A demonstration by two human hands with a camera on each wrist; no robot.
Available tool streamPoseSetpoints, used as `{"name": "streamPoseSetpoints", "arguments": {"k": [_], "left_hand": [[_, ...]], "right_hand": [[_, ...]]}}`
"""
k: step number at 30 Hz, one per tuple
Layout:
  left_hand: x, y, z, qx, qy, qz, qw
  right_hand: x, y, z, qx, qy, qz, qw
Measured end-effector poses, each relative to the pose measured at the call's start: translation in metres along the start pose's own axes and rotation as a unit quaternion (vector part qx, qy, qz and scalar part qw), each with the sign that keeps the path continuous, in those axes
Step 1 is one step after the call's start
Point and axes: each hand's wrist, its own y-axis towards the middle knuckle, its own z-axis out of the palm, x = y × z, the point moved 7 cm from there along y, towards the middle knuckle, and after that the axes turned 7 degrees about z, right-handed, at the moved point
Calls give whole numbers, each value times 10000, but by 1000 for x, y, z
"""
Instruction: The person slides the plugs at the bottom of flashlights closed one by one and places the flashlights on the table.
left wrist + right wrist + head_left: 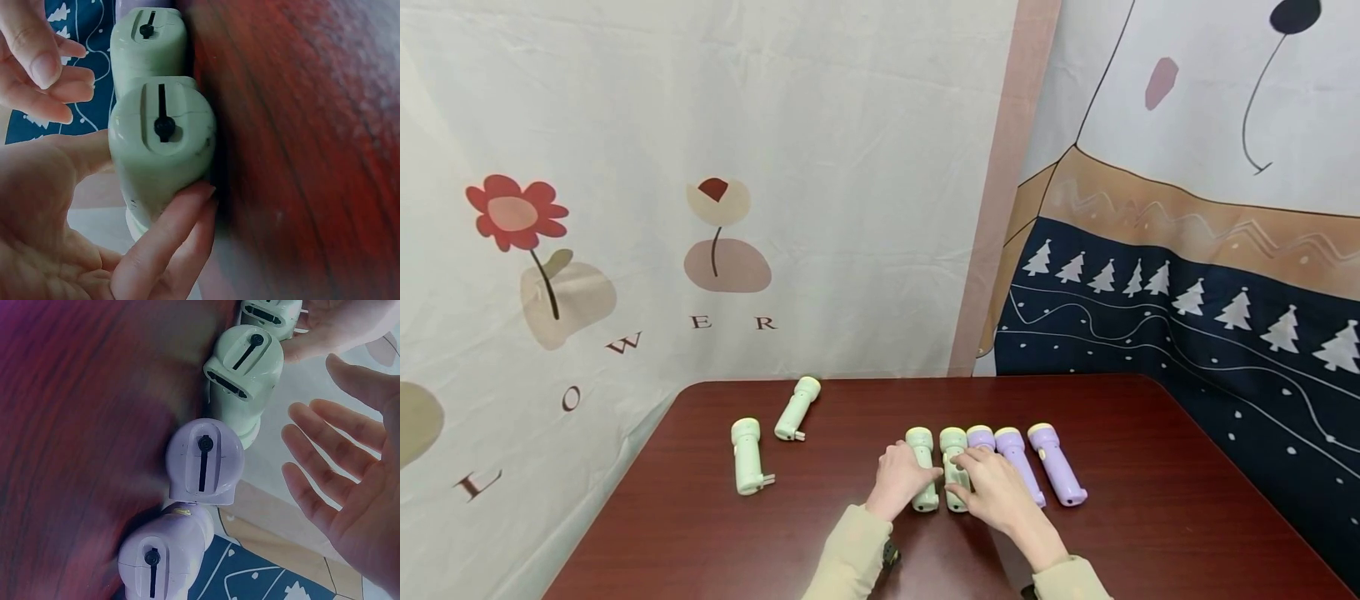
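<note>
My left hand (901, 482) grips a pale green flashlight (924, 498) standing in a row on the table; in the left wrist view the thumb and fingers (164, 240) lie on opposite sides of its body. Just right of it is a second green flashlight (953, 440). Over that one hovers my right hand (996, 492), its fingers spread and loosely bent. The right wrist view has this hand (369, 469) apart from the flashlights, with nothing in it. Two purple flashlights (981, 437) follow in the row, partly covered by the right hand in the head view.
A third purple flashlight (1058, 467) lies tilted at the row's right end. Two more green flashlights, one upright in view (747, 458) and one slanted (797, 410), lie on the left of the dark red table (647, 533), prongs folded out. Printed curtains (850, 208) hang behind.
</note>
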Motion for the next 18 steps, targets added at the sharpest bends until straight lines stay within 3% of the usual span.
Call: {"name": "streamPoseSetpoints", "arguments": {"k": [10, 15, 18], "left_hand": [[1, -2, -4, 217, 131, 87, 9996], [7, -2, -14, 341, 158, 142, 9992], [14, -2, -27, 189, 187, 153, 9995]], "right_hand": [[5, 8, 5, 407, 59, -15, 9992], [15, 17, 11, 441, 55, -580, 9973], [22, 21, 17, 442, -123, -1039, 9935]]}}
